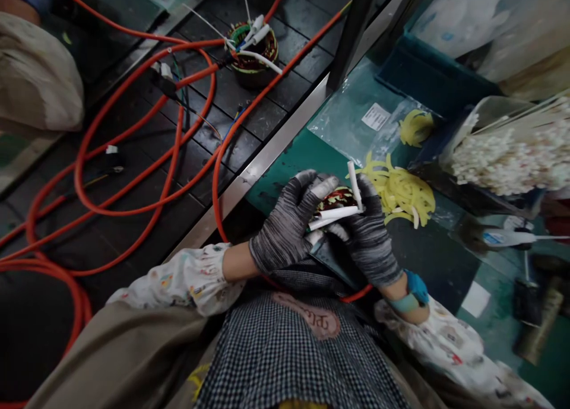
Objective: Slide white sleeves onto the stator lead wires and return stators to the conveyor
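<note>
Between my gloved hands, close to my body, is a motor stator (335, 200) with dark red windings and yellow-green insulating pieces. White sleeved leads (333, 216) cross its near side, and one sleeve sticks upward by my right fingers. My left hand (291, 222), in a grey striped glove, is closed around the left side of the stator, thumb along the top. On the right side my right hand (370, 234) is closed too, its fingertips beside the leads. Both hands and the leads hide much of the stator.
Yellow curved strips (403, 189) lie on the green worktop beside a clear plastic bag (356, 115). A tub of white sleeves (507, 154) and a hammer (541, 320) are at right. Orange cables (178, 142) loop over the conveyor at left, where another stator (253, 65) stands.
</note>
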Motion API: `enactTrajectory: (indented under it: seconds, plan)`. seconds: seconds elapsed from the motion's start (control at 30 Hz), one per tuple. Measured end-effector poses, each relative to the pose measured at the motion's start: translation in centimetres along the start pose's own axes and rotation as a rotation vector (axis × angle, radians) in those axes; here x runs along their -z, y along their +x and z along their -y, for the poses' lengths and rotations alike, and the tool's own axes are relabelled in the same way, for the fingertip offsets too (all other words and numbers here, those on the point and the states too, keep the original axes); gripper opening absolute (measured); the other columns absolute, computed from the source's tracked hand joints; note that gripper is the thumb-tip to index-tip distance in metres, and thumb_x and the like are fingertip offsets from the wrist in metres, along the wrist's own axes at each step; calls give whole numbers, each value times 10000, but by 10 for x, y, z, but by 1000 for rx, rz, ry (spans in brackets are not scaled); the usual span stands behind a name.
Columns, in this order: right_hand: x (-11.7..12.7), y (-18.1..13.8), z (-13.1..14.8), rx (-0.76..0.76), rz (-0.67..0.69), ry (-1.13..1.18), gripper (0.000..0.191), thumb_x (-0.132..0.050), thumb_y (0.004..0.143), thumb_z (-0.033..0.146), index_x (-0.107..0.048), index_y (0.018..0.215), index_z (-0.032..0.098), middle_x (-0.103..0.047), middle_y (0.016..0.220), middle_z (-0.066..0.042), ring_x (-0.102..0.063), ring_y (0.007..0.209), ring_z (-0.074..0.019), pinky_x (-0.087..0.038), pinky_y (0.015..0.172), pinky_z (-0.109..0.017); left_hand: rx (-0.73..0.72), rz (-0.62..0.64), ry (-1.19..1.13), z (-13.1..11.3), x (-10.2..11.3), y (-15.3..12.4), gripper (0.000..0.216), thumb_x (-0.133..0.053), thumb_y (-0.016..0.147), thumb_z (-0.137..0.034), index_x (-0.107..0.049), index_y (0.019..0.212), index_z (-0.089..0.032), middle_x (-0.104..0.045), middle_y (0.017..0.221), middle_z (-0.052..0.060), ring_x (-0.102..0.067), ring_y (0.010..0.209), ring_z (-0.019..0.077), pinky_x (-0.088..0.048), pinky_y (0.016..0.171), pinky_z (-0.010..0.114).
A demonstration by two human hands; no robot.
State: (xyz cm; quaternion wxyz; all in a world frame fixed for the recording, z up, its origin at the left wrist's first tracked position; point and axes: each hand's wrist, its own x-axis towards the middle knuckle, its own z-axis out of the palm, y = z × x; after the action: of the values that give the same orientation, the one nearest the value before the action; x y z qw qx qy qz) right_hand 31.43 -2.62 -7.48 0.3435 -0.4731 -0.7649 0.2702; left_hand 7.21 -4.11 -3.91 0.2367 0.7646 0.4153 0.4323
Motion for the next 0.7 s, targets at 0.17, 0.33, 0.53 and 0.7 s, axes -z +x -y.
enactTrajectory:
  seconds: [0.17,0.33,0.53,0.7]
  plan:
    - [11,35,3,50,186,-47,339,-835,1108,405,-917,1430,339,-726,1738,-114,-702,1558,-430,-596,1383,-697,159,13,-179,24,13,8,984,-900,973,-260,-468,1850,-377,-501,1835,136,-508,1765,444,-493,1492,701]
    - [18,104,2,191,493,42,208,-835,1140,345,-972,1280,277,-863,1436,-123,-766,1336,-333,-663,1279,-558,406,239,-373,68,56,31,1039,-1030,913,-521,-540,1802,-297,-704,1672,173,-723,1550,446,-647,1322,690]
    - [5,124,9,175,324,10,200,-823,1142,197,-929,1293,271,-870,1422,-74,-813,1334,-232,-684,1257,-403,-110,166,269,60,74,41,412,-837,1083,-369,-801,1493,-394,-873,1386,70,-828,1256,394,-677,1153,642]
    - [38,64,4,38,-92,-156,383,-794,1149,286,-805,1527,353,-745,1689,-100,-703,1603,-310,-613,1388,-586,-287,231,453,31,62,28,312,-661,1090,-162,-785,1341,-300,-907,1295,67,-856,1198,349,-673,1117,570]
